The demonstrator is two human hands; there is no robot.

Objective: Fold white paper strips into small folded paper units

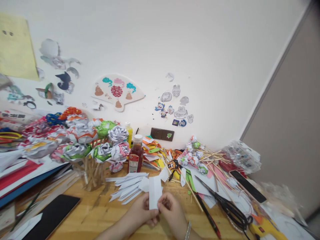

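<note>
A narrow white paper strip [155,191] stands upright between my two hands, with a crease running along it. My left hand [145,211] grips its lower left side, thumb in front and fingers curled behind. On the lower right edge, my right hand [172,208] pinches it between thumb and fingertips; a bracelet [188,230] circles that wrist. Just behind and left of the hands lies a loose pile of white paper strips [127,188] on the wooden table [100,213]. Farther back stands a bottle of red-brown liquid [135,156] with a white cap.
Paper flowers on sticks [85,146] fill a clear jar at left. A black tablet or phone [52,218] lies near the left front. Rightward are black scissors [232,210], a pen [207,216], a phone [247,186], a yellow glue gun [267,230] and small flowers on sticks [195,156].
</note>
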